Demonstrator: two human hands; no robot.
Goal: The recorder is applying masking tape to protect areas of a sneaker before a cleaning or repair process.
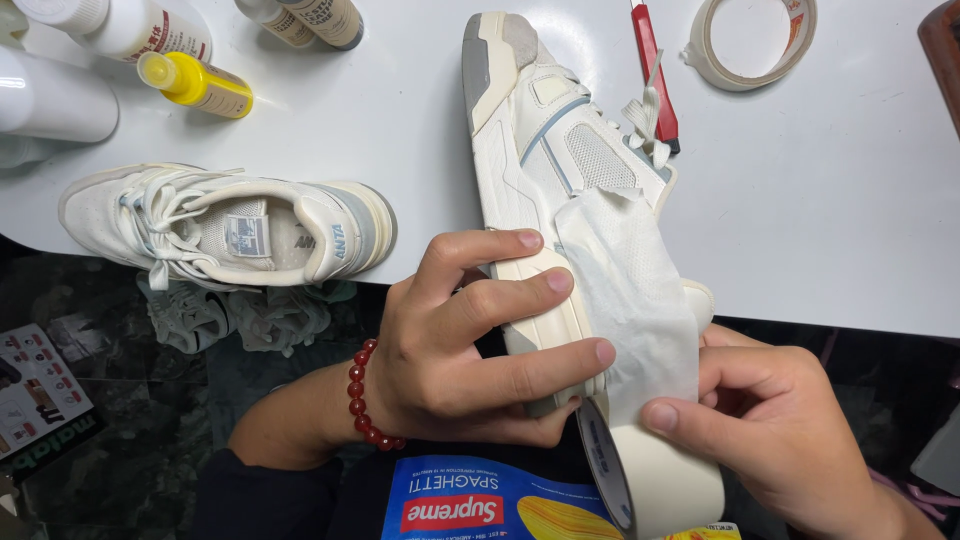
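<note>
A white sneaker [545, 130] lies on its side across the edge of the white table [830, 200], toe towards me. My left hand [470, 345], with a red bead bracelet on its wrist, grips the sneaker's sole near the toe. A white wipe [630, 290] is draped over the toe. My right hand [780, 430] holds a roll of cream masking tape [665, 485] against the lower end of the wipe, thumb pressing on it.
The second white sneaker [225, 225] stands at the table's left edge. Bottles, one of them yellow [195, 85], sit at the back left. A red-handled knife [652, 60] and another tape roll [750, 40] lie at the back right.
</note>
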